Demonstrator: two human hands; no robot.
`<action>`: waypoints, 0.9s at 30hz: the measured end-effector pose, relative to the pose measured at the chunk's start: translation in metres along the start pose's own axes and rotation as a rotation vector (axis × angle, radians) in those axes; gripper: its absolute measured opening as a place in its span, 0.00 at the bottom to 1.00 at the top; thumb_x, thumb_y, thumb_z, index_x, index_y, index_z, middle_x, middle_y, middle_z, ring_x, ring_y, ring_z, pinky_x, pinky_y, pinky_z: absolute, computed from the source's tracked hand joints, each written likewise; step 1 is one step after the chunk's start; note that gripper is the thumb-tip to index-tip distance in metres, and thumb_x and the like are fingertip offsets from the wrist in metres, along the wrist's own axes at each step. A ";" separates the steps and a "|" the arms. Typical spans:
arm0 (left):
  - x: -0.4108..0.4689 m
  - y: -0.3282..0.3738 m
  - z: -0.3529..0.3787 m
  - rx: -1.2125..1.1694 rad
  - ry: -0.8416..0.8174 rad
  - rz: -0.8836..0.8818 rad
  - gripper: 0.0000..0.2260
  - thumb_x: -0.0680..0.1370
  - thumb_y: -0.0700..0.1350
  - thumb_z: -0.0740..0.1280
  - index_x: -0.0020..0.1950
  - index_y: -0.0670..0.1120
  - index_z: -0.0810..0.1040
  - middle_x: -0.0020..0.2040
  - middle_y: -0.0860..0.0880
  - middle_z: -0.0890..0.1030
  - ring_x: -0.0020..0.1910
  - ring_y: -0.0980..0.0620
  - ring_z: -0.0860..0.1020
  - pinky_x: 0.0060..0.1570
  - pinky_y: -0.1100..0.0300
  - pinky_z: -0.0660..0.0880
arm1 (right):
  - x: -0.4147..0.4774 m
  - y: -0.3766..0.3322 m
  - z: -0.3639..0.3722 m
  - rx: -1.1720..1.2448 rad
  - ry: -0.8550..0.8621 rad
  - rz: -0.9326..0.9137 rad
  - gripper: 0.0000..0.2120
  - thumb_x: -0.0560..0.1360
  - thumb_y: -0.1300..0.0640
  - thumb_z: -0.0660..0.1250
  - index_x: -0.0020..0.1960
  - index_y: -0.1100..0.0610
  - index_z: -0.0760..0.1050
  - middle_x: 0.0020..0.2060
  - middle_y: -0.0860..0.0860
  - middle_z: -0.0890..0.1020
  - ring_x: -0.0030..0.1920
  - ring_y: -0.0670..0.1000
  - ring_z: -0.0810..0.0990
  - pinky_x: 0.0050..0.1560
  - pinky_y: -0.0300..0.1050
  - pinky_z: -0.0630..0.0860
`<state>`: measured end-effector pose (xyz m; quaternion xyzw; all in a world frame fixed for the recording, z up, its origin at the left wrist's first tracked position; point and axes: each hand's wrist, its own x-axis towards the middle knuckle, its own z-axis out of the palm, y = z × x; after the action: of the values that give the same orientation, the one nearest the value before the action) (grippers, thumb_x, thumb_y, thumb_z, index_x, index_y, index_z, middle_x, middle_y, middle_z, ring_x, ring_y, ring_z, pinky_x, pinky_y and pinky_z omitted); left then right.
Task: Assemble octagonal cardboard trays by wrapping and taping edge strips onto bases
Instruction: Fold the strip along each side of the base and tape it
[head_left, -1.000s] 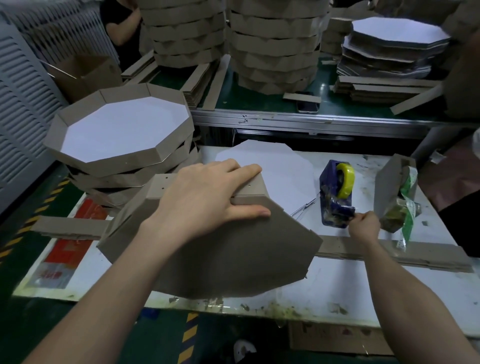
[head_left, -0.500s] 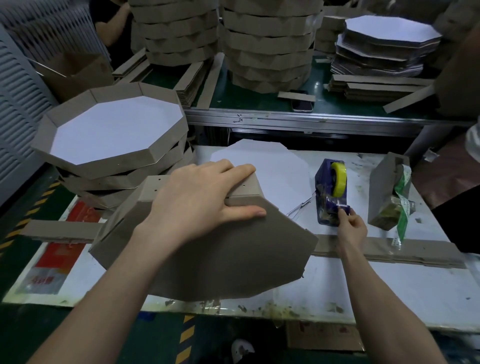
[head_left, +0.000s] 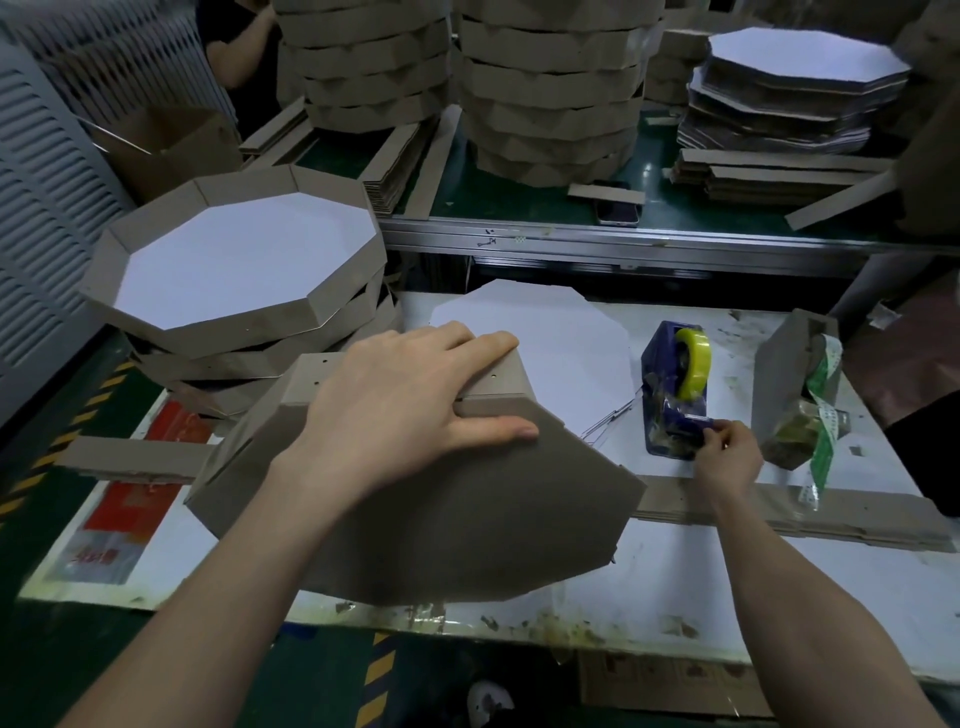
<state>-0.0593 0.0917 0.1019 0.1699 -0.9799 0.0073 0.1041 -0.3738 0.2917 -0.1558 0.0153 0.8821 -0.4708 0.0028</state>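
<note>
An upside-down octagonal tray (head_left: 467, 530) of brown cardboard lies tilted at the near edge of the white table (head_left: 727, 587). My left hand (head_left: 410, 410) rests on its far corner, fingers laid over the edge strip (head_left: 498, 382) and thumb pressing on the base's underside. My right hand (head_left: 727, 457) pinches the tape end at the front of the blue tape dispenser (head_left: 670, 395), which carries a yellow roll (head_left: 693, 369). A flat white octagonal base (head_left: 561, 353) lies behind the tray.
Finished trays (head_left: 239, 260) are stacked at the left. Long cardboard strips (head_left: 779, 514) lie across the table. A folded cardboard piece with green tape (head_left: 795, 384) stands right of the dispenser. The back bench holds tall tray stacks (head_left: 550, 93), flat bases (head_left: 800, 88) and a phone (head_left: 616, 212).
My right hand moved left from beside the folded cardboard piece to the dispenser's front and took hold of the tape end. My left hand stayed on the tray.
</note>
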 end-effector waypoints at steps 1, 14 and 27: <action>0.000 0.000 0.000 0.001 0.000 0.002 0.37 0.68 0.77 0.47 0.71 0.61 0.67 0.54 0.58 0.77 0.51 0.53 0.76 0.39 0.59 0.62 | 0.000 0.002 -0.003 0.005 0.007 0.027 0.08 0.79 0.67 0.60 0.51 0.64 0.78 0.48 0.62 0.81 0.49 0.60 0.77 0.50 0.45 0.69; -0.005 -0.008 -0.005 -0.065 0.049 0.040 0.39 0.67 0.78 0.45 0.68 0.60 0.72 0.53 0.58 0.79 0.49 0.51 0.79 0.39 0.55 0.76 | -0.099 -0.144 -0.020 0.691 -0.587 0.122 0.14 0.84 0.61 0.59 0.64 0.46 0.74 0.61 0.58 0.80 0.57 0.55 0.82 0.50 0.43 0.80; -0.076 -0.066 0.006 -0.462 0.252 -0.114 0.33 0.69 0.73 0.59 0.69 0.59 0.70 0.60 0.58 0.77 0.55 0.52 0.76 0.48 0.53 0.75 | -0.178 -0.267 -0.098 0.096 -1.121 -0.610 0.22 0.73 0.45 0.69 0.66 0.36 0.73 0.30 0.49 0.75 0.33 0.49 0.74 0.36 0.37 0.72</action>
<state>0.0310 0.0543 0.0789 0.1944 -0.9237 -0.2014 0.2614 -0.2031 0.2203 0.1235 -0.4851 0.6893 -0.4259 0.3288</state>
